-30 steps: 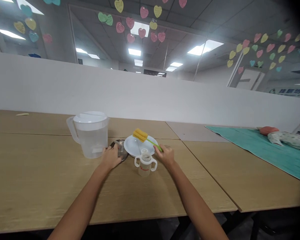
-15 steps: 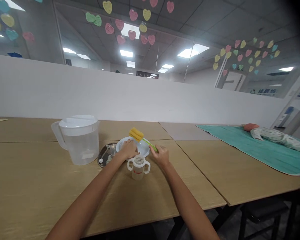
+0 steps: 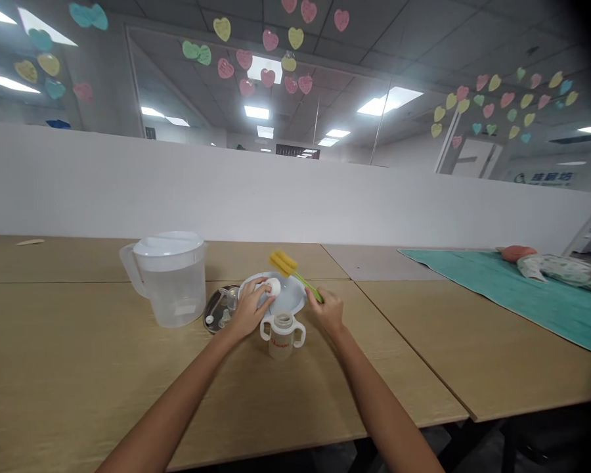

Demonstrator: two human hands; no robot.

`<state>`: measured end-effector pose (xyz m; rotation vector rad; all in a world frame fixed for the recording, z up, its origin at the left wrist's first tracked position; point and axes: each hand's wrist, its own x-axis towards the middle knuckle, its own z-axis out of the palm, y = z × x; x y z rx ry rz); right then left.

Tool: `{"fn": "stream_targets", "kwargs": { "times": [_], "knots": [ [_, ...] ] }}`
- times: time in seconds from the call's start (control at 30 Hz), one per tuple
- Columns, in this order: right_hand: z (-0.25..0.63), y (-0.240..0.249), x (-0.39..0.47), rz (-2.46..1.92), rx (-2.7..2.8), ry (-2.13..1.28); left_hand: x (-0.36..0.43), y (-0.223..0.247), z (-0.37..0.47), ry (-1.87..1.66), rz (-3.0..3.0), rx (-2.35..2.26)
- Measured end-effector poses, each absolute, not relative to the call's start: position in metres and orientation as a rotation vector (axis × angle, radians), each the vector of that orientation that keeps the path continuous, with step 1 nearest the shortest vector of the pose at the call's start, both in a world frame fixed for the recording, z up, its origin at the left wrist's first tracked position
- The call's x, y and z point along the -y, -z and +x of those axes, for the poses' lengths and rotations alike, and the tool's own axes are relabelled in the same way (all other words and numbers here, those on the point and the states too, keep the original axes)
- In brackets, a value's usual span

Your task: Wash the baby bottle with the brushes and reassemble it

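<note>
My right hand is closed around the green handle of a bottle brush, whose yellow sponge head is raised over a white bowl. Between the fingers of my left hand is a small round white cap, held above the bowl. Just in front of the bowl a baby bottle stands upright without a lid, with two white side handles and red lettering. A round metal tray at the bowl's left carries small clear and white parts, partly hidden by my left hand.
A clear plastic pitcher with a white lid stands left of the tray. To the right, a green cloth covers part of the table, with a doll in patterned clothes on it. A low white wall borders the table's back.
My left hand has come up from inside the bowl with the white cap in its fingers. The brush stays in my right hand. The whole view has shifted slightly left.
</note>
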<state>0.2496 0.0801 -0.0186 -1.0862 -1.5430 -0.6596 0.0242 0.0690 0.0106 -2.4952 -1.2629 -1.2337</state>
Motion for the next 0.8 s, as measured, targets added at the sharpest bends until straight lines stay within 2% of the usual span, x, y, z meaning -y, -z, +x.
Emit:
{"fn": "stream_targets", "kwargs": {
  "times": [0.23,0.33,0.6,0.8],
  "knots": [
    [0.246,0.018,-0.079,-1.018,1.635,0.791,-0.061,-0.01,0.0,1.483,-2.276,1.263],
    [0.247,0.016,-0.076,-0.978,1.729,0.816,-0.054,-0.015,-0.011,1.483,-2.227,1.311],
    [0.247,0.016,-0.075,-0.968,1.747,0.741,-0.045,-0.014,-0.04,1.259,-2.165,1.438],
    [0.249,0.019,-0.077,-1.001,1.677,0.725,-0.04,-0.017,-0.058,0.805,-2.233,1.402]
  ]
}}
